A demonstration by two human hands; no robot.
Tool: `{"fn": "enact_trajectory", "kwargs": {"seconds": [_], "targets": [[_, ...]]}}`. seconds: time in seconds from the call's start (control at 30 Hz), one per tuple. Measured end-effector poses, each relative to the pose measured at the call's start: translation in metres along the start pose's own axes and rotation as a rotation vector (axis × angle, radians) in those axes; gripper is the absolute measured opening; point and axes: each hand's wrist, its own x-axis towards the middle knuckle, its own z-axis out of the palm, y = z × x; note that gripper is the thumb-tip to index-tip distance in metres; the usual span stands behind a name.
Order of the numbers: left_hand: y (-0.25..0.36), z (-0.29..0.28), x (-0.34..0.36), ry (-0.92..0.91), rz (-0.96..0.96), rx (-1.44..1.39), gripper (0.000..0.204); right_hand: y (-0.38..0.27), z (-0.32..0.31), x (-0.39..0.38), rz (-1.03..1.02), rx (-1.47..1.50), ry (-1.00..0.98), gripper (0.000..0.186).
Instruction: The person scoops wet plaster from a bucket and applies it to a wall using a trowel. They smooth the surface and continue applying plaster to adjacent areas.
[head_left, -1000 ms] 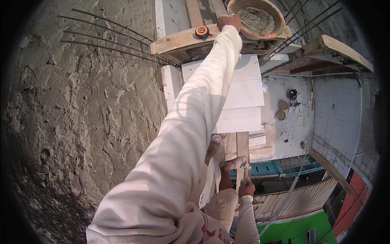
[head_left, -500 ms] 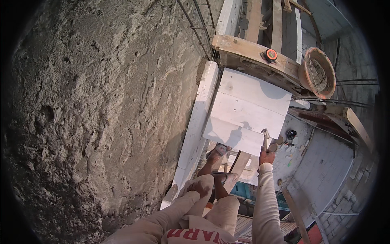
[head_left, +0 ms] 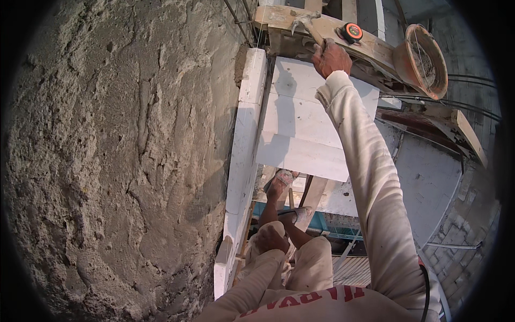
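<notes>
My right hand (head_left: 331, 59) is closed round the wooden handle of a claw hammer (head_left: 317, 36). The hammer's metal head lies over the thick wooden beam (head_left: 279, 17) at the far side. Just right of it on the beam sits a round black and orange tape measure (head_left: 352, 33). Beneath my outstretched arm are pale blocks (head_left: 300, 115) with a smooth white face. My left hand (head_left: 272, 240) rests by my bent knee; its fingers are not clear enough to read.
A rough mortar wall (head_left: 123, 161) fills the left side. Beside it runs a white block ledge (head_left: 244, 123). A bucket (head_left: 426, 61) with grey mortar stands at the beam's right end. My feet are on narrow planks (head_left: 314, 196) above a drop, with thin rods (head_left: 472, 79) at right.
My right hand has carried the hammer up and leftward, from beside the blocks' near right corner to the beam. The view has shifted, and my left hand now shows at the knee.
</notes>
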Motion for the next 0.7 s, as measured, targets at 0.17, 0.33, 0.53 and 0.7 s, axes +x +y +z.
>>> {"fn": "enact_trajectory", "kwargs": {"seconds": [0.17, 0.33, 0.53, 0.7], "targets": [[-0.016, 0.008, 0.008, 0.045, 0.061, 0.034, 0.081, 0.048, 0.036, 0.086, -0.088, -0.266, -0.025, 0.038], [-0.011, 0.022, 0.008, 0.13, 0.068, 0.025, 0.077, 0.075, 0.049, 0.056, -0.351, -0.369, 0.275, 0.043], [-0.006, 0.012, 0.015, -0.015, 0.009, 0.087, 0.086, 0.126, 0.03, -0.111, -0.507, -0.128, -0.098, 0.047], [-0.018, 0.024, 0.087, 0.036, 0.088, -0.173, 0.077, 0.23, 0.023, -0.284, -0.225, -0.153, -0.777, 0.045]]}}
